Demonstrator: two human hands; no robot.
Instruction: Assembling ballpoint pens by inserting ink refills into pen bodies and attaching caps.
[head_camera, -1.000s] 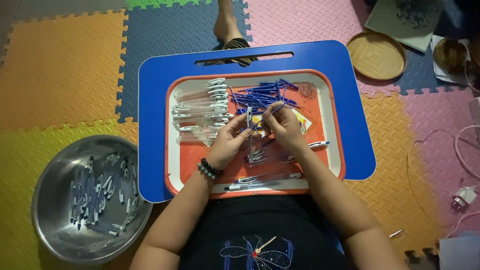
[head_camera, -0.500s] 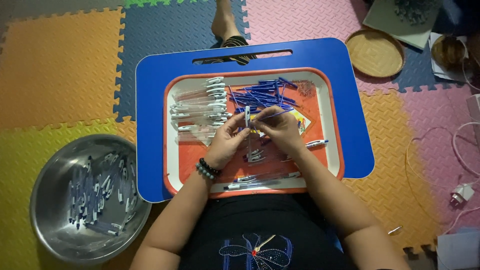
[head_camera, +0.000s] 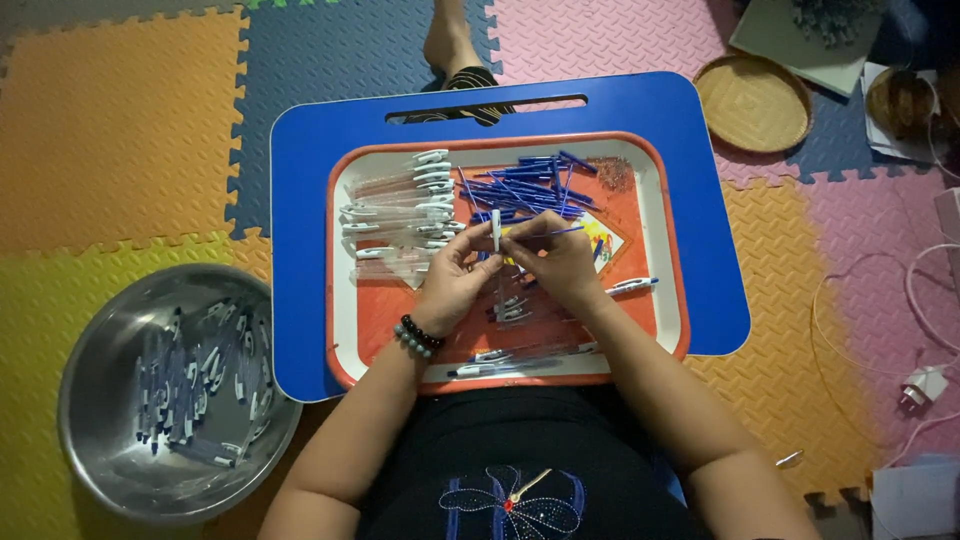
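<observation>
Hands meeting over a pen barrel (head_camera: 496, 230) above the middle of an orange tray (head_camera: 668, 250).

Left hand (head_camera: 458, 285) pinches the white, upright barrel between thumb and fingertips; right hand (head_camera: 560, 262), fingers curled and pressed together, pinches a thin blue refill (head_camera: 558, 231) pointing sideways at it. Both wrists rest low over the tray, a bead bracelet (head_camera: 418, 337) on the left. Clear pen barrels (head_camera: 400, 215) crowd the left, blue refills (head_camera: 525, 185) lie just behind the fingers, finished pens (head_camera: 520, 358) line the near rim. Tray sits on a blue lap table (head_camera: 300, 250); a steel bowl (head_camera: 90, 400) of pens stands well apart on the foam mats.
</observation>
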